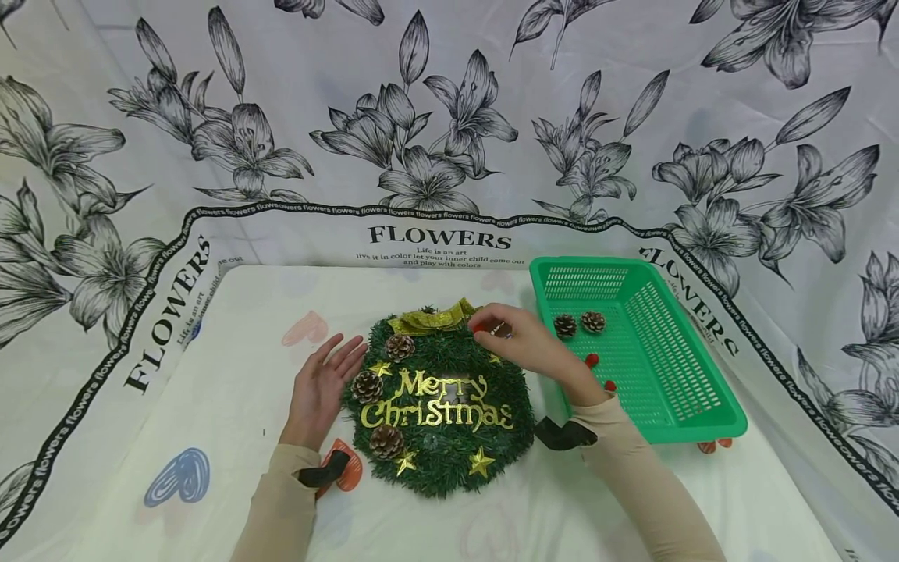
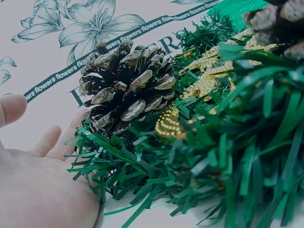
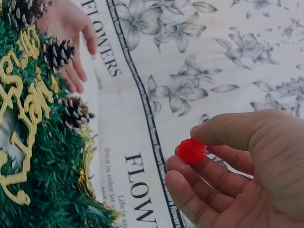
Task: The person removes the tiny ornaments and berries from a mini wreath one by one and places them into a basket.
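Observation:
A green tinsel wreath lies on the table with gold "Merry Christmas" lettering across it. A gold bow sits at its far edge, several gold stars are on it, and pine cones line its left side. Between thumb and fingers my right hand pinches a small red berry-like ball, held over the wreath's far right part beside the bow. My left hand, fingers extended and palm turned up, rests along the wreath's left edge near a pine cone.
To the right stands a green plastic basket holding two pine cones and small red balls, partly behind my right forearm. A flower-printed cloth hangs behind the table. The white tabletop carries printed hearts.

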The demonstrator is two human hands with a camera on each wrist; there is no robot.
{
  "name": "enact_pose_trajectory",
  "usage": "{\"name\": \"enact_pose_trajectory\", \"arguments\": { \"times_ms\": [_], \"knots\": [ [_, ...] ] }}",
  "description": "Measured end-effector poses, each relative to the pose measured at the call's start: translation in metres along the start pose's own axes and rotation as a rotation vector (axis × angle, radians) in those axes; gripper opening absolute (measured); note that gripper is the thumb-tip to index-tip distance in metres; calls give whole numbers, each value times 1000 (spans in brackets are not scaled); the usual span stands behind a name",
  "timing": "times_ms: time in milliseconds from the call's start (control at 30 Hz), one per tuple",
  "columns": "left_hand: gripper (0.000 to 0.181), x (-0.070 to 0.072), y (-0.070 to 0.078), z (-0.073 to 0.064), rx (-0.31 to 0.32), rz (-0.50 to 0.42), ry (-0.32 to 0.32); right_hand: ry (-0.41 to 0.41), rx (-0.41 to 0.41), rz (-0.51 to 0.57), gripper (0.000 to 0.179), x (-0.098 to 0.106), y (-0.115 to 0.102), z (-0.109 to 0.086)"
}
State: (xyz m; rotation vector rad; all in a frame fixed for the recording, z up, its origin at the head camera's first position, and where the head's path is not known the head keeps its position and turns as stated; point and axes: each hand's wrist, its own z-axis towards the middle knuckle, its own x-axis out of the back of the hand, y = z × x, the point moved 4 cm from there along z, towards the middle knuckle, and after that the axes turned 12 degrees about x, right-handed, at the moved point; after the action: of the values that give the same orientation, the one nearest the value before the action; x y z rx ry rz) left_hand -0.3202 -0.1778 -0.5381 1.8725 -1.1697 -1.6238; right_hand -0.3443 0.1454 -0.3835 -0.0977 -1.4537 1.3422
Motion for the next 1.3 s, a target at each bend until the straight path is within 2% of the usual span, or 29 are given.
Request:
{"name": "enact_pose_trajectory", "arguments": {
  "times_ms": [300, 900, 1167, 1300],
  "knots": [
    [62, 1, 0, 0, -5, -12, -7, 24, -54, -24, 21, 16, 3, -9],
    [61, 1, -1, 0, -3, -21, -4, 73, -104, -134, 19, 48, 10, -26],
    [62, 3, -2, 1, -6, -30, -15, 97, -177, -80, 20, 60, 17, -33],
    [63, 2, -2, 1, -5, -35, -16, 111, -174, -77, 20, 66, 18, -35]
  ]
}}
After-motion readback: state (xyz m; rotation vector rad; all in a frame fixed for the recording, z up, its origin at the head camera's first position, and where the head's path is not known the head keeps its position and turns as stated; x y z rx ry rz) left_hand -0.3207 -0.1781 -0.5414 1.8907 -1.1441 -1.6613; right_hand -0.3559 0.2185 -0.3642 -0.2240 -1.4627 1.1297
